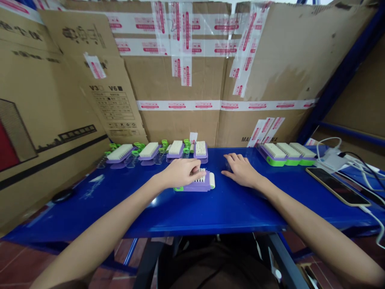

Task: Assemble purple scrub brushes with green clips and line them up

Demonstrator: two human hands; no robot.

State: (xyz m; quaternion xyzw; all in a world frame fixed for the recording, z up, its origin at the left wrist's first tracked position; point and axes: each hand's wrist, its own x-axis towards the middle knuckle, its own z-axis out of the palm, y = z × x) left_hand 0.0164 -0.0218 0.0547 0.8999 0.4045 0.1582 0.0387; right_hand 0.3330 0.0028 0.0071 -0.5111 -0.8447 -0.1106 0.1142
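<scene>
A scrub brush with white bristles, a purple card and green and white ends lies on the blue table, bristles up. My left hand is closed on it from the left, its thumb across the bristles and its other fingers curled, partly out of sight. To the right, apart from the brush, my right hand rests on the table with fingers stretched out and nothing in them. Behind my left hand stands a row of similar brushes on purple cards, with green clips and clear plastic between them.
Several brushes in green holders stand at the back right. Near them lie a phone and a white charger with tangled cables. Taped cardboard walls the back and left. A dark round object sits at the table's left.
</scene>
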